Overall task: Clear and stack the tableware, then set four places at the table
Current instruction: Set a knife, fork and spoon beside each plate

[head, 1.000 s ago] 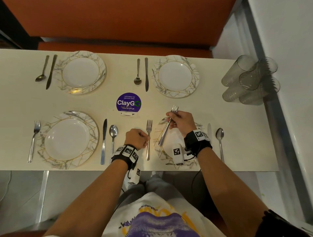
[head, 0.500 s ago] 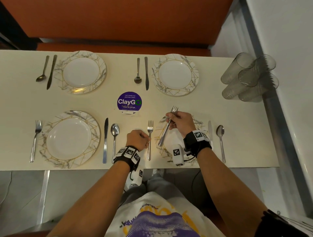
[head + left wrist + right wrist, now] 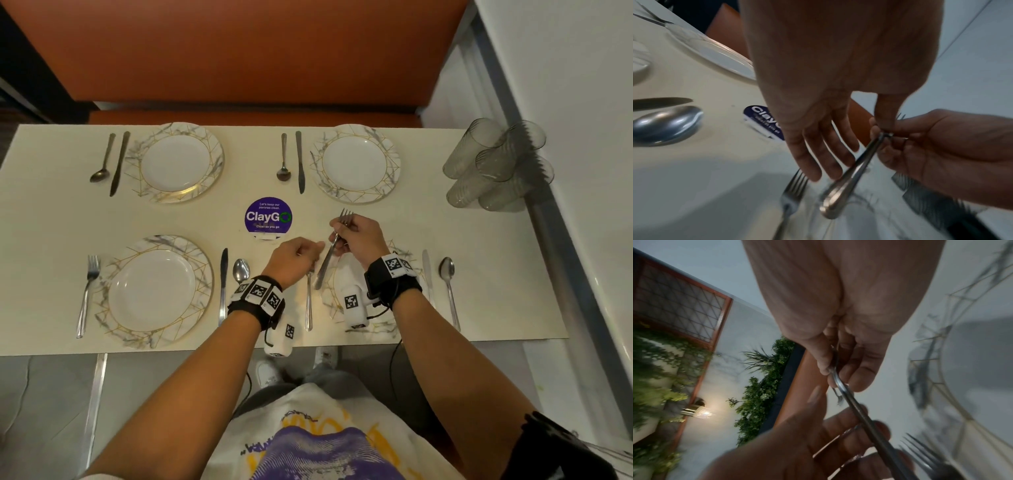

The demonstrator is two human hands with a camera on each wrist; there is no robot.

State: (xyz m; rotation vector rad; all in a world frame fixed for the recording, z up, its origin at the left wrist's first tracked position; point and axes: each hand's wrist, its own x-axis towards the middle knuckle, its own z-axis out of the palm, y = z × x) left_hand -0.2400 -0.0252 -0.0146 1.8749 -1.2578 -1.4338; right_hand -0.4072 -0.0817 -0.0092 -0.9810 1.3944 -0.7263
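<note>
The right hand [image 3: 358,236] pinches a fork [image 3: 334,248] near its neck, thumb and fingers curled round the metal, so the grip is narrow and closed on it. The fork is lifted off the surface [image 3: 496,274] and slants, tines up and away from the person, handle end down over the left rim of the near right plate [image 3: 387,329]. In the left wrist view that handle [image 3: 849,180] crosses just in front of the left hand's fingertips [image 3: 818,168].

The left hand [image 3: 293,262] hovers right beside it, fingers extended and loosely spread, holding nothing; its grip is wide. Whether its thumb touches the lifted fork I cannot tell. Below it a second fork [image 3: 309,305] lies flat on the surface, tines away from the person, just left of the near right plate. The left wrist view shows its tines [image 3: 795,183] just under the fingertips.

Right of that plate lie a knife [image 3: 426,270] and a spoon [image 3: 448,291]. The near left plate [image 3: 156,291] has a fork [image 3: 87,294] on its left, and a knife [image 3: 223,284] and spoon [image 3: 240,270] on its right. The 2 far plates [image 3: 178,162] [image 3: 356,164] each have a spoon and knife to their left. A round purple ClayGo sticker [image 3: 268,216] sits mid-surface, and a cluster of clear tumblers [image 3: 496,164] stands at the far right corner.
</note>
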